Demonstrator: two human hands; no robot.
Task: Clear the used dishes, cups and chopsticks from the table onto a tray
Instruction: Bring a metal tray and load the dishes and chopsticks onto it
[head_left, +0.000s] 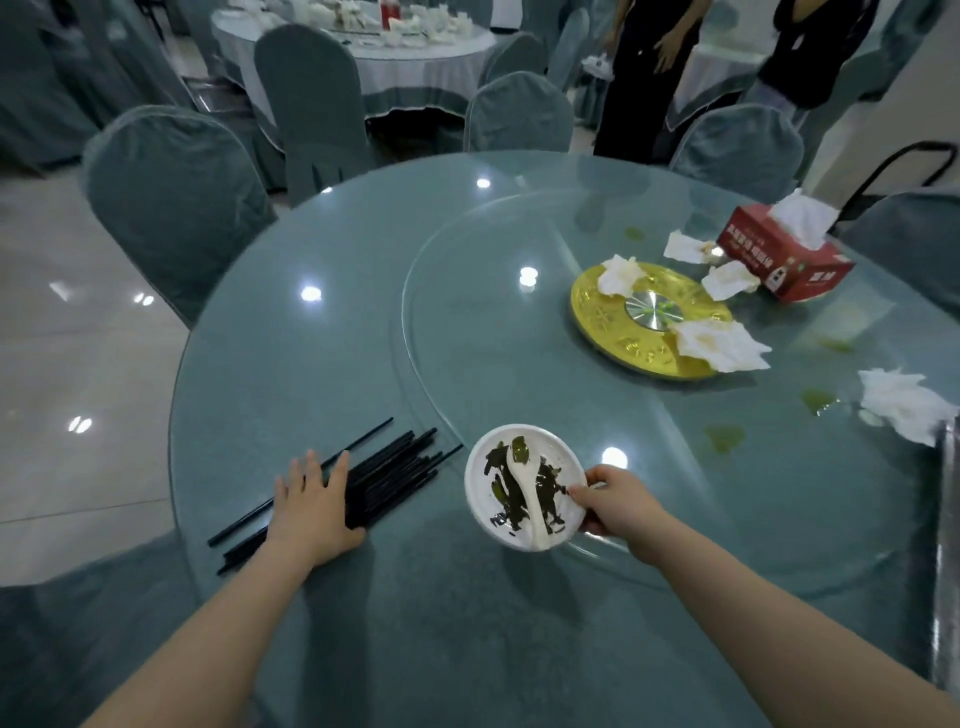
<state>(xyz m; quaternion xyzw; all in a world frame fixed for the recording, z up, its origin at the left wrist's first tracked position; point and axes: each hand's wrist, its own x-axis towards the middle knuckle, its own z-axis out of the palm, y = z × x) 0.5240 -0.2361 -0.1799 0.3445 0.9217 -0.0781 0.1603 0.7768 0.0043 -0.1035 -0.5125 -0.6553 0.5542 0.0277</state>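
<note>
Glass-topped table (322, 322): left hand (311, 506) lies flat on black chopsticks (395, 470), right hand (615, 499) pinches dirty plate (480, 499); tissue-box (784, 254) print unreadable.

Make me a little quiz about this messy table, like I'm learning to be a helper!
1. True or false: the right hand holds the white plate by its rim.
2. What lies on that plate besides the dark green leftovers? A) a fork B) a white spoon C) a cup
3. What is the left hand resting on?

Key:
1. True; its grip is on the rim.
2. B.
3. The bundle of black chopsticks on the glass table, with the fingers laid flat.
</note>
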